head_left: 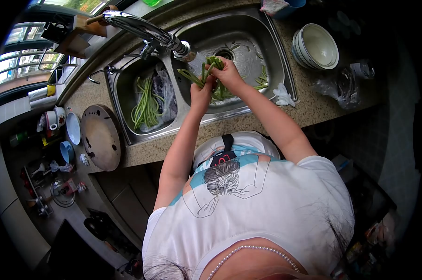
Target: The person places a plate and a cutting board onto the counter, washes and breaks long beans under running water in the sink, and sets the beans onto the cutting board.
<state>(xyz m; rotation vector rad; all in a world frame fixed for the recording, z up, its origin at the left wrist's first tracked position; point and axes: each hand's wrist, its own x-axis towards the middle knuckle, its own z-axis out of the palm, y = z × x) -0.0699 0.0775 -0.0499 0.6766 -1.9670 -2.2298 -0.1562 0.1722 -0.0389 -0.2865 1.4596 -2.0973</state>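
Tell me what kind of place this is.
Most likely a home kitchen. Both hands, left hand and right hand, hold green beans under a tap over a double steel sink. Stacked bowls and a round cutting board sit on the stone counter.

Nothing here can be read — no words, brand names, numbers or signs show on anything in view. The white shirt (267, 205) carries only a line drawing of a figure with a bun of hair, with no lettering beside it. The small jars and packets on the shelf (52, 182) at the left are too small and blurred to make out any label — if they bear print, it cannot be told.
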